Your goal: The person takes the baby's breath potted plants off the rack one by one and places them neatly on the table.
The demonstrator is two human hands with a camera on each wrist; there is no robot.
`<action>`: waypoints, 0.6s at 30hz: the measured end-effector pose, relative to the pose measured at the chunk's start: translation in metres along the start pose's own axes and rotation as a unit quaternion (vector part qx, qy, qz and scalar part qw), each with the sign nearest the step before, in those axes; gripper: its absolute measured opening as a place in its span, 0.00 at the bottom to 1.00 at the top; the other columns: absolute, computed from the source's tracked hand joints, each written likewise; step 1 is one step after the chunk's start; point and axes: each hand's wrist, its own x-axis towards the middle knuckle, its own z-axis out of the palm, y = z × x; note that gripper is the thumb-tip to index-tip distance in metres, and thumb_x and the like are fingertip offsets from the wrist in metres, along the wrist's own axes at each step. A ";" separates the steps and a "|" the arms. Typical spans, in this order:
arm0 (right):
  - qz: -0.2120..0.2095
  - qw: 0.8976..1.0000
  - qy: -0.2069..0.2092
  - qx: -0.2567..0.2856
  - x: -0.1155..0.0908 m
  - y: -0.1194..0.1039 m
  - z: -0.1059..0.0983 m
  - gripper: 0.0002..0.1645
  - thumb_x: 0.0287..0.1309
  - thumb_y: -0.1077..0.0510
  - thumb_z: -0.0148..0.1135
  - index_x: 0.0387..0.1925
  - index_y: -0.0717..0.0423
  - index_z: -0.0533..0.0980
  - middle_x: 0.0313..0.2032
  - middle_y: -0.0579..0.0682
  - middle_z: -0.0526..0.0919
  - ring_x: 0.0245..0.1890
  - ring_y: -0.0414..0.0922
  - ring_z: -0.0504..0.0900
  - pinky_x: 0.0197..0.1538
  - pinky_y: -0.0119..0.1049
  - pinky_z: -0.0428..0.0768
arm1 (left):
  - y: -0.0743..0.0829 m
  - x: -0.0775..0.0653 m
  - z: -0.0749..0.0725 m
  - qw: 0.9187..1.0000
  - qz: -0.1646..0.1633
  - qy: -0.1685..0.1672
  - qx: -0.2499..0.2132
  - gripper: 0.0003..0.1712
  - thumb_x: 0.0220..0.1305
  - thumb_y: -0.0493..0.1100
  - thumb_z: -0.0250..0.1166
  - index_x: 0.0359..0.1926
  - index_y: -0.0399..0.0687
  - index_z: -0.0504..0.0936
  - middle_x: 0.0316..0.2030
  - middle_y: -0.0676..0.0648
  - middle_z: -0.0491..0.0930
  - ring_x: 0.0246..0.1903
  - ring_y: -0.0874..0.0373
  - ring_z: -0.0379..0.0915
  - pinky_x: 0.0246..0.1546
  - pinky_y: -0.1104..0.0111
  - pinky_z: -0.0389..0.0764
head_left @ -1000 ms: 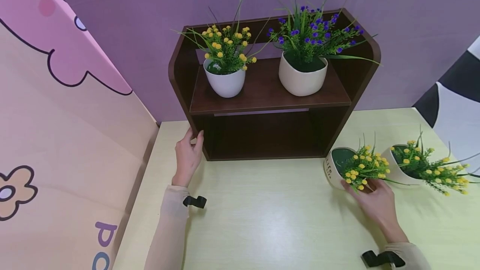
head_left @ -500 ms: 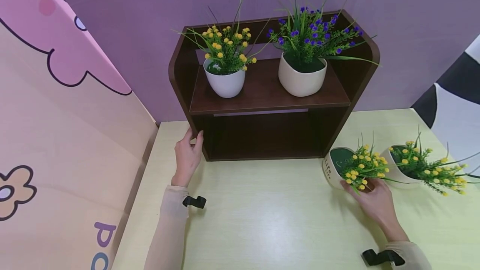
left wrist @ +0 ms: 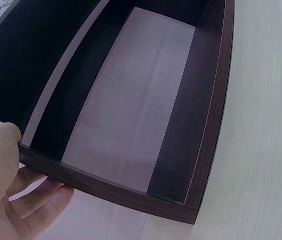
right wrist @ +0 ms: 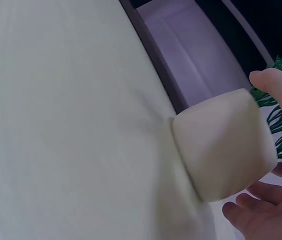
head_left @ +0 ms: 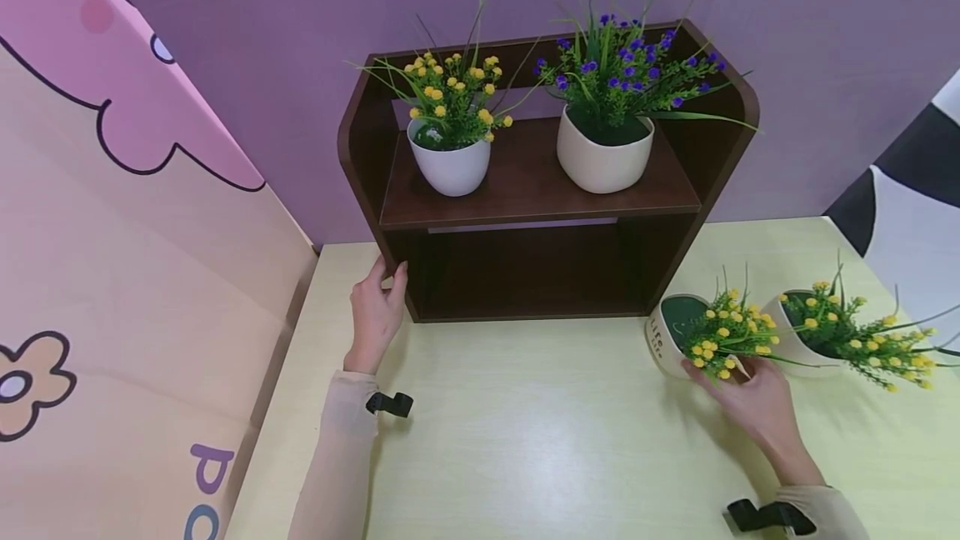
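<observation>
My left hand [head_left: 375, 315] holds the left side panel of a dark brown two-tier shelf [head_left: 517, 165] near its lower front. In the left wrist view, the thumb lies over the edge of the panel [left wrist: 115, 192], with several fingers [left wrist: 55, 207] on its outer side. At the shelf's front right corner, my right hand [head_left: 761, 407] grips a cream flowerpot [head_left: 663, 348] with lettering and yellow flowers. The right wrist view shows the pot's plain side [right wrist: 226, 145] between thumb and fingers [right wrist: 253, 202].
A white pot [head_left: 453, 169] of yellow flowers and a cream pot [head_left: 603, 161] of purple flowers stand on the upper tier. Another yellow-flowered pot [head_left: 798, 344] is right of the gripped one. A purple cloth [head_left: 285, 65] hangs behind; a printed panel [head_left: 150, 273] borders the left.
</observation>
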 end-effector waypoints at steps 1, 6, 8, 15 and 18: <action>0.000 1.000 0.002 0.003 -0.001 -0.001 -0.001 0.53 0.56 0.41 0.71 0.73 0.61 0.58 0.68 0.68 0.68 0.64 0.68 0.71 0.43 0.09 0.70 | 0.000 0.000 0.000 1.000 0.000 -0.001 0.000 0.16 0.74 0.52 0.55 0.48 0.47 0.81 0.46 0.38 0.87 0.41 0.43 0.87 0.36 0.54 0.88; -0.015 0.999 0.029 -0.001 -0.004 -0.007 -0.007 0.52 0.52 0.42 0.74 0.70 0.63 0.62 0.64 0.68 0.73 0.57 0.46 0.79 0.43 0.13 0.71 | -0.001 0.000 0.001 1.000 -0.002 -0.001 0.002 0.16 0.74 0.52 0.54 0.48 0.47 0.80 0.46 0.38 0.87 0.42 0.43 0.87 0.36 0.54 0.88; -0.028 0.999 0.043 0.002 -0.004 -0.010 -0.008 0.50 0.51 0.44 0.75 0.69 0.61 0.64 0.62 0.68 0.75 0.50 0.30 0.77 0.43 0.14 0.72 | -0.001 0.000 0.001 1.000 -0.003 -0.002 0.003 0.16 0.74 0.52 0.54 0.49 0.47 0.80 0.46 0.38 0.87 0.42 0.43 0.86 0.37 0.54 0.88; -0.045 0.993 0.084 0.067 -0.003 -0.025 -0.013 0.55 0.51 0.55 0.76 0.75 0.36 0.55 0.73 0.51 0.63 0.60 0.27 0.70 0.53 0.09 0.69 | 0.000 -0.001 0.000 1.000 -0.004 -0.004 -0.001 0.16 0.74 0.52 0.54 0.48 0.46 0.80 0.46 0.37 0.87 0.42 0.42 0.86 0.36 0.53 0.88; -0.041 0.991 0.104 0.069 -0.003 -0.032 -0.016 0.59 0.50 0.55 0.76 0.76 0.32 0.51 0.76 0.44 0.58 0.68 0.35 0.63 0.53 0.09 0.65 | 0.000 -0.001 0.000 1.000 -0.003 -0.003 0.001 0.16 0.74 0.52 0.54 0.48 0.46 0.80 0.46 0.37 0.87 0.42 0.42 0.86 0.36 0.54 0.88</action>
